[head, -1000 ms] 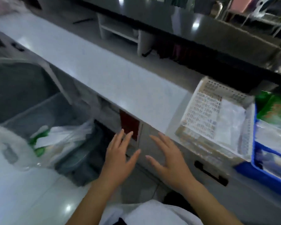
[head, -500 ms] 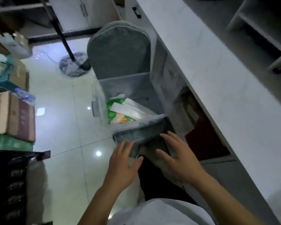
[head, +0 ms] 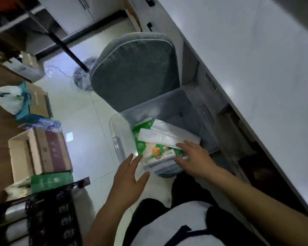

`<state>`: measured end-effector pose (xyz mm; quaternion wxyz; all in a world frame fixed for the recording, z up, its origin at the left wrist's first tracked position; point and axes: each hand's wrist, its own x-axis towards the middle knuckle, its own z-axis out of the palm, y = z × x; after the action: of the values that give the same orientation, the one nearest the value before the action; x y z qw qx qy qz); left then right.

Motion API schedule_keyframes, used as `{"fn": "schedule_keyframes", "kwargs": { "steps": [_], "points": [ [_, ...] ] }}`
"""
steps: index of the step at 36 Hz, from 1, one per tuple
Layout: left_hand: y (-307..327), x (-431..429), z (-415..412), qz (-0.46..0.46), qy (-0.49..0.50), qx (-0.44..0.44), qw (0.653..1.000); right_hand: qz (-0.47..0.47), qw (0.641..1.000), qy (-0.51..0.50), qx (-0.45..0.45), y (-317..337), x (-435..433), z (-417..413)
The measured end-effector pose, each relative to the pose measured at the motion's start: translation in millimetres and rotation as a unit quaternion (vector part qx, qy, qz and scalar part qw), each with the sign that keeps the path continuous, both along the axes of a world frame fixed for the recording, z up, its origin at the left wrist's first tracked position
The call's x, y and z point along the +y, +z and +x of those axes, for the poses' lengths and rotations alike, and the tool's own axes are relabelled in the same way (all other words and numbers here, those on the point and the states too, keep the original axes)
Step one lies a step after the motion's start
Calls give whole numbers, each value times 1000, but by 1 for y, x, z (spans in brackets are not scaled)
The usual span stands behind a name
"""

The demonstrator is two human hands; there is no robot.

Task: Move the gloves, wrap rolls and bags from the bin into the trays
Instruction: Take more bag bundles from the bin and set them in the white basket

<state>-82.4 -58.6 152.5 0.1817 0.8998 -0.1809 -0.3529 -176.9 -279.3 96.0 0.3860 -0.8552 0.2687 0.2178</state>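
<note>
A clear plastic bin [head: 120, 139] stands on the floor beside the counter. Inside lie a green and orange packet [head: 154, 151] and long white boxes of wrap [head: 164, 135] on top of it. My right hand [head: 196, 159] reaches over the bin's near rim, fingers spread, fingertips at the packet and the end of a white box. My left hand [head: 130, 180] hovers open just outside the bin's near left corner, holding nothing. The trays are out of view.
A grey padded chair [head: 137, 73] stands right behind the bin. The white counter [head: 256, 77] runs along the right. Cardboard boxes [head: 41, 153] and a white bag [head: 9, 100] sit on the left. A mop [head: 82, 75] rests on the tiled floor.
The view has swung from the trays on the counter down to the bin. Both hands have moved forward to it, and the right hand now reaches inside.
</note>
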Motion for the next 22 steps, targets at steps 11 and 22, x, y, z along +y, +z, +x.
{"fn": "schedule_keyframes", "kwargs": {
  "steps": [11, 22],
  "points": [
    [-21, -36, 68, 37, -158, 58, 985, 71, 995, -48, 55, -24, 4, 49],
    [-96, -101, 176, 51, -373, 123, 918, -5, 939, -327, 105, -31, 48, 45]
  ]
}}
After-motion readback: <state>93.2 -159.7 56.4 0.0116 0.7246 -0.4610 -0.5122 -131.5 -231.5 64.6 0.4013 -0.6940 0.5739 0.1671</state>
